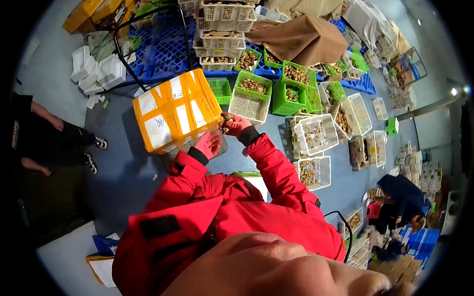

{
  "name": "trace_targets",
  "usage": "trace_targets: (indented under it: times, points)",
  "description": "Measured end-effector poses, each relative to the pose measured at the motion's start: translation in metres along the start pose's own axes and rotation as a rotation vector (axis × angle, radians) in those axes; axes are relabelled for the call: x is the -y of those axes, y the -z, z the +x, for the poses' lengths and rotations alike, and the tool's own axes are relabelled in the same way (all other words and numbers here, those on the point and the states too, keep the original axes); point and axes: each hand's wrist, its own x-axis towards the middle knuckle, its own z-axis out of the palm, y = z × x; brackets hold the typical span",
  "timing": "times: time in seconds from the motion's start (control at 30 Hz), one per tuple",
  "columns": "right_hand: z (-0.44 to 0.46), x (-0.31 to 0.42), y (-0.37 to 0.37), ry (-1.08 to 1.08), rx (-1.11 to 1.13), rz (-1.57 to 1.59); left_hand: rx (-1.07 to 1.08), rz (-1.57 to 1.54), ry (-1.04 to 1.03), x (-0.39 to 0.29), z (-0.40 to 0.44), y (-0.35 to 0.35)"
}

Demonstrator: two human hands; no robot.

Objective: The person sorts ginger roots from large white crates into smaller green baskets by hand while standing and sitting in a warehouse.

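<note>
My right hand (236, 125) is closed around a small dark brown clump that looks like a mushroom (226, 119), by the corner of the yellow-taped box. My left hand (210, 143) is just below and left of it, fingers loosely bent and apart, with nothing visible in them. Under both hands lies a grey see-through crate (220, 150), mostly hidden by my hands and sleeves; its contents do not show clearly. The box (177, 111), wrapped in yellow tape with white paper patches, sits beyond my left hand.
A white crate (249, 107) and green baskets (289, 101) hold brown mushroom-like pieces ahead. Stacked white crates (222, 44) stand on a blue pallet (165, 49). More white crates (316, 135) line the right. One person (44, 123) is at left, another (402, 197) bends at right.
</note>
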Motion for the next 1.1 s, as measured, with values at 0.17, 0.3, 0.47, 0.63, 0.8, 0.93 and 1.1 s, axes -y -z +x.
trace_targets:
  times: [0.17, 0.3, 0.47, 0.63, 0.8, 0.93, 1.1]
  points:
    - [0.012, 0.0, -0.003, 0.147, 0.049, 0.168, -0.082, 0.073, -0.007, -0.001, 0.01, 0.013]
    - [0.023, -0.003, 0.004, 0.204, 0.19, 0.351, 0.033, 0.166, 0.05, -0.009, 0.017, 0.018]
    - [0.014, -0.002, 0.018, 0.288, 0.261, 0.311, 0.01, 0.246, 0.167, -0.002, 0.023, -0.014]
    - [-0.038, 0.014, 0.007, 0.315, 0.151, -0.017, -0.014, 0.384, 0.25, 0.031, 0.039, -0.051]
    - [-0.04, 0.002, 0.036, 0.36, 0.135, 0.083, -0.103, 0.564, 0.21, 0.053, 0.049, -0.062]
    - [-0.07, 0.018, 0.031, 0.395, 0.024, 0.054, -0.031, 0.548, 0.239, 0.06, 0.064, -0.06]
    - [-0.076, 0.013, 0.059, 0.495, 0.033, 0.033, 0.009, 0.558, 0.209, 0.08, 0.07, -0.072]
